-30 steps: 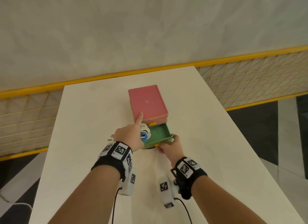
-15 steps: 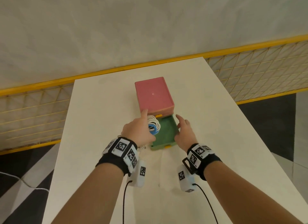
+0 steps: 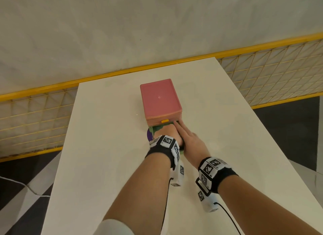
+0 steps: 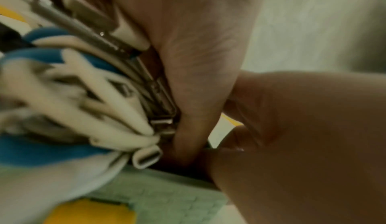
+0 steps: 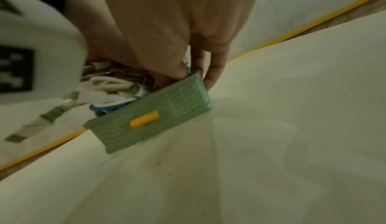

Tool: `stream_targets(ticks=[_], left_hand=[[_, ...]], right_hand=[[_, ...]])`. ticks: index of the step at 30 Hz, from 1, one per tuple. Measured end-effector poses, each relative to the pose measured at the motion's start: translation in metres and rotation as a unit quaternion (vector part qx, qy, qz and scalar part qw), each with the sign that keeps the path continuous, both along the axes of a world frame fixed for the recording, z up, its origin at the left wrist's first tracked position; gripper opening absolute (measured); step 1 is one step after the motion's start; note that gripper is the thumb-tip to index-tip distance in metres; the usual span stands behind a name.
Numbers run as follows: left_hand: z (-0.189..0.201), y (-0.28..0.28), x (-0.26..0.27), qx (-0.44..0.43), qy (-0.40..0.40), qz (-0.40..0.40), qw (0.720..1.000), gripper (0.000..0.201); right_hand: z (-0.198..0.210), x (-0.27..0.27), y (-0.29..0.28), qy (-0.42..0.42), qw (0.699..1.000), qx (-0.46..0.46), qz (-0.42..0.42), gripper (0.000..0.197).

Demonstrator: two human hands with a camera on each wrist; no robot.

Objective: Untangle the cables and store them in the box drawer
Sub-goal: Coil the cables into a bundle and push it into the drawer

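Pressing cables (image 4: 87,105) into green drawer (image 5: 150,112) | left hand (image 3: 166,132) apparently curled on them | right hand (image 3: 190,140) flat at drawer edge

There is one pink box (image 3: 160,99) on one white table (image 3: 104,147). The box has two drawers: one pink drawer (image 3: 164,121) that is closed, and one green drawer (image 5: 154,112) that is pulled out. Each drawer has one yellow handle, so there are two handles. Two hands are at the green drawer: one left hand (image 3: 166,132) and one right hand (image 3: 190,142). Inside sits one bundle of cables (image 4: 83,112), white and blue ones. They are too mixed up and blurry to count.
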State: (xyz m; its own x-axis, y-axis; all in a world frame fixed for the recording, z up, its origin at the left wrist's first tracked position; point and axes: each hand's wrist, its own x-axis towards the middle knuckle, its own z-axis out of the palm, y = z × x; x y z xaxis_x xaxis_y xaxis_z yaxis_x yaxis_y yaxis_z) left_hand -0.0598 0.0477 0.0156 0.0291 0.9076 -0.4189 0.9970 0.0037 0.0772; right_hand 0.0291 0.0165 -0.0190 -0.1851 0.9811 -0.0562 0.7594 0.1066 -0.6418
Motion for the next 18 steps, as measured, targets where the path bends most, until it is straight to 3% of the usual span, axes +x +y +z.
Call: stream_targets(ticks=[2, 8, 10, 14, 18], left_hand=[[-0.010, 0.014, -0.004, 0.042, -0.033, 0.014, 0.998, 0.035], [-0.010, 0.028, -0.008, 0.001, -0.128, 0.125, 0.984, 0.022], [-0.009, 0.026, -0.008, -0.012, -0.124, 0.124, 0.984, 0.015], [-0.018, 0.019, -0.014, 0.042, -0.010, 0.060, 0.997, 0.043], [-0.026, 0.020, -0.015, 0.051, 0.007, 0.013, 0.999, 0.040]], right_hand=[[-0.004, 0.003, 0.000, -0.013, 1.000, -0.002, 0.009, 0.086], [0.003, 0.002, 0.009, -0.080, 0.995, -0.045, 0.036, 0.081], [0.005, 0.000, 0.014, -0.115, 0.990, -0.060, 0.054, 0.078], [0.005, -0.004, 0.024, -0.162, 0.981, -0.075, 0.070, 0.074], [0.005, 0.001, 0.027, -0.161, 0.981, -0.073, 0.083, 0.078]])
